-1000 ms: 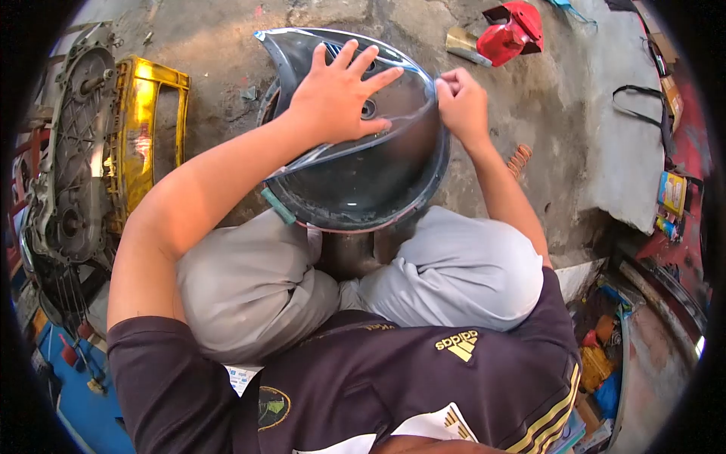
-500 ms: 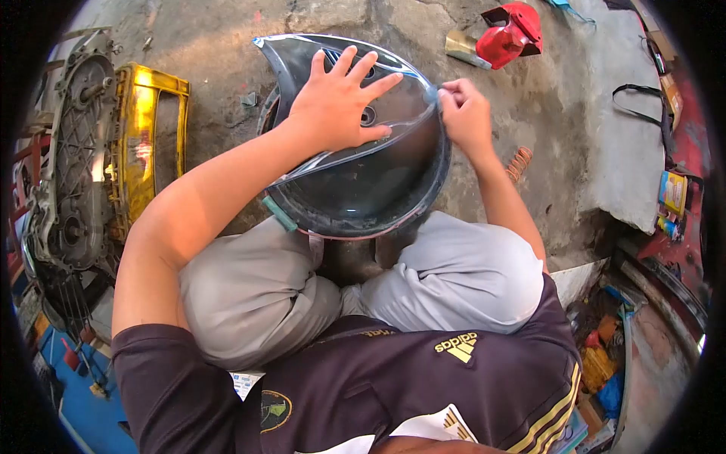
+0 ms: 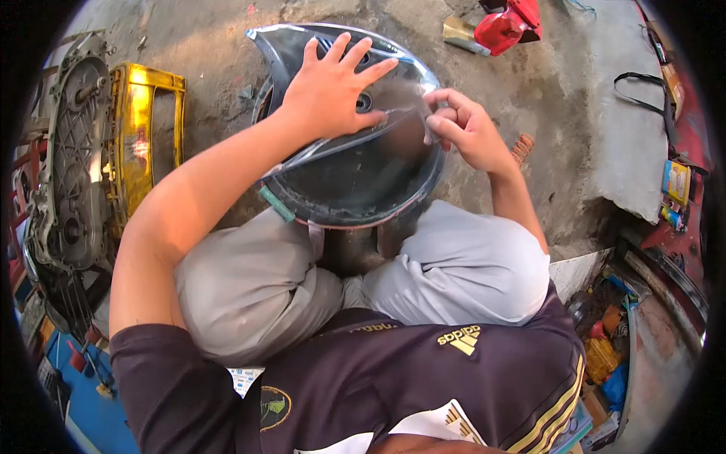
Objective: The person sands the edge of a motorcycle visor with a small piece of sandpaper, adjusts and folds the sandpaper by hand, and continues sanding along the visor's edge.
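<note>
A dark pointed panel with glossy edges (image 3: 283, 45) lies across a round black basin (image 3: 355, 189) in front of my knees. My left hand (image 3: 325, 94) rests on the panel with its fingers spread. At the panel's right tip, my right hand (image 3: 461, 125) has its fingers pinched on a thin, clear film (image 3: 426, 121), which hangs partly over the panel's end. A round fitting shows beside my left thumb. A small green piece (image 3: 277, 204) sits at the basin's near left rim.
Left of the basin stand a yellow frame (image 3: 140, 144) and a grey metal casing (image 3: 76, 159). A red object (image 3: 510, 29) lies at the upper right, with a copper-coloured coil (image 3: 522, 149) lower down. Assorted items (image 3: 603, 356) fill a space at the lower right.
My right hand has moved down and slightly left from the panel's tip, drawing the film with it. My left hand stays spread on the panel.
</note>
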A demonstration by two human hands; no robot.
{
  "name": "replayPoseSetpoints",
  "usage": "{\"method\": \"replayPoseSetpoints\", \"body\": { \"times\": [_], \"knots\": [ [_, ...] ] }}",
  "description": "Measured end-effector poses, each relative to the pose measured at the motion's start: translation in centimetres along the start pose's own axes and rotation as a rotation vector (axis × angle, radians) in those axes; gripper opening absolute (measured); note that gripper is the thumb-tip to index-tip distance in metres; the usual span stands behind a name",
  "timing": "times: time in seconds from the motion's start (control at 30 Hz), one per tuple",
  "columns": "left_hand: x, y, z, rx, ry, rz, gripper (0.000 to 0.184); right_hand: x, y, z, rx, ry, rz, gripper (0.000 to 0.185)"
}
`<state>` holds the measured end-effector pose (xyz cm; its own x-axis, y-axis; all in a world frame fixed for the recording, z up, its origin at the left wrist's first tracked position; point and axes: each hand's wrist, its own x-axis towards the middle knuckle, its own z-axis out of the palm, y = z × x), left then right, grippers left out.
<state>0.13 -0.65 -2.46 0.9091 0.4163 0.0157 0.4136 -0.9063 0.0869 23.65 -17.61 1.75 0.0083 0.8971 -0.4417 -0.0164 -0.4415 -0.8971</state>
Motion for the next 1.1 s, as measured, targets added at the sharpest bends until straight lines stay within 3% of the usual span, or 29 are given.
{"method": "replayPoseSetpoints", "body": {
  "times": [0.07, 0.13, 0.2, 0.27, 0.33, 0.37, 0.4, 0.47, 0.63, 0.73, 0.83, 1.0, 1.1],
  "knots": [
    [0.0, -0.1, 0.5, 0.014, 0.045, 0.006, 0.087, -0.8, 0.6, -0.1, -0.124, -0.070, 0.054, 0.029],
    [0.0, -0.1, 0.6, 0.018, 0.038, 0.006, 0.086, -1.2, -0.6, 0.6, -0.653, -0.351, -0.039, 0.026],
    [0.0, 0.2, 0.2, 0.063, 0.054, 0.012, 0.086, -0.7, 1.5, 1.8, -0.686, -0.392, -0.101, 0.024],
    [-0.2, 0.4, -0.5, 0.074, 0.039, 0.005, 0.085, 0.2, 3.5, 3.5, -0.924, -0.383, -0.273, 0.019],
    [-0.5, 0.4, -2.5, -0.011, 0.147, 0.037, 0.072, 1.4, 5.8, 4.4, -0.940, -0.381, -0.307, 0.016],
    [0.4, -0.1, -2.6, -0.104, -0.180, -0.005, 0.097, 1.9, 6.5, 4.7, -1.039, -0.367, -0.336, 0.018],
    [0.3, -0.1, -2.7, -0.100, -0.184, -0.010, 0.097, 2.4, 7.0, 5.0, -1.138, -0.351, -0.365, 0.021],
    [-0.1, -0.1, -2.8, -0.115, -0.092, 0.011, 0.091, 3.4, 7.8, 5.7, -1.178, -0.324, -0.318, 0.025],
    [0.0, -0.1, -3.0, -0.120, -0.099, 0.015, 0.091, 3.9, 8.3, 6.3, -1.298, -0.280, -0.258, 0.032],
    [-0.1, -0.2, -2.9, -0.128, -0.093, 0.008, 0.092, 4.1, 8.4, 6.3, -1.293, -0.256, -0.298, 0.031],
    [0.0, -0.4, -1.6, -0.113, -0.070, 0.012, 0.092, 3.5, 7.3, 6.5, -1.365, -0.213, -0.175, 0.031],
    [-0.1, -0.2, -3.2, -0.138, -0.105, 0.010, 0.092, 3.0, 7.7, 6.8, -1.314, -0.327, -0.153, 0.029],
    [-0.1, -0.2, -3.2, -0.134, -0.113, 0.004, 0.093, 3.9, 7.7, 6.1, -1.279, -0.197, -0.193, 0.021]
  ]
}}
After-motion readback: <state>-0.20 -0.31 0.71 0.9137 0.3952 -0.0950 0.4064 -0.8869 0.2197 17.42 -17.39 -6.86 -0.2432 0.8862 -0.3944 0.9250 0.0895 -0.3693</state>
